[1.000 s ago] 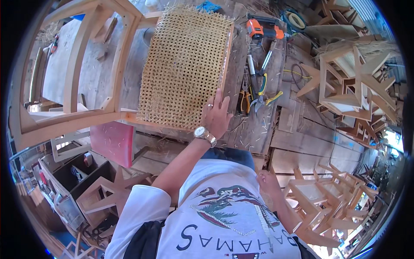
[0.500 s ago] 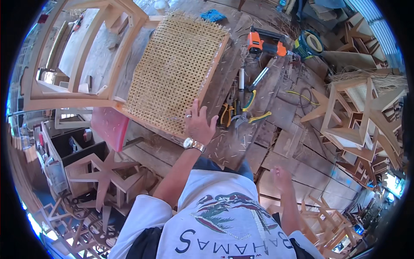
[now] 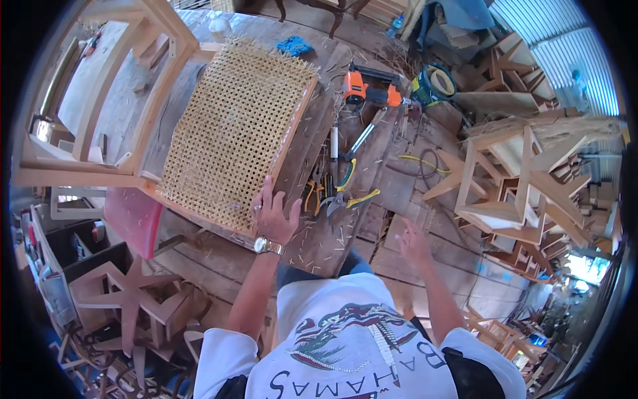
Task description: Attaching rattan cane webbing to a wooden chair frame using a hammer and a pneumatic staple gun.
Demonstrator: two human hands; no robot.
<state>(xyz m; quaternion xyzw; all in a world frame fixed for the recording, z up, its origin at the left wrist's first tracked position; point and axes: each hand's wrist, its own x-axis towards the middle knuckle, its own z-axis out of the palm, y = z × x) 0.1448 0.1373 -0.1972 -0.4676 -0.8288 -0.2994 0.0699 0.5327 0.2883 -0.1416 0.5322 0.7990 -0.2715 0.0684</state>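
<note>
Tools are spread along the right side of the wooden workbench [image 3: 312, 136]: an orange-and-black nail gun [image 3: 372, 88] at the far end and, nearer, yellow-handled snips [image 3: 363, 197] beside orange-handled pliers [image 3: 310, 194]. Pale slivers are scattered among them. A crumpled blue cloth [image 3: 294, 46] is set down at the far side. The left side is taken up by an open wooden chair frame [image 3: 143, 149], by which access from that side is partly blocked. Below it a red padded panel [image 3: 136, 216] can be seen, and the floor to the right is crowded by stacked wooden stool frames [image 3: 502, 173].

Woven cane webbing [image 3: 229, 130] is laid over a wooden seat frame [image 3: 292, 130] between the chair frame and the tools, its far edge left ragged. Its near right corner is touched by the left hand [image 3: 276, 216], which is held flat with fingers extended and thumb apart; nothing is grasped. The right hand [image 3: 412, 245] is held well apart from the webbing, right of the bench, its fingers loosely bent and nothing seen in them.
</note>
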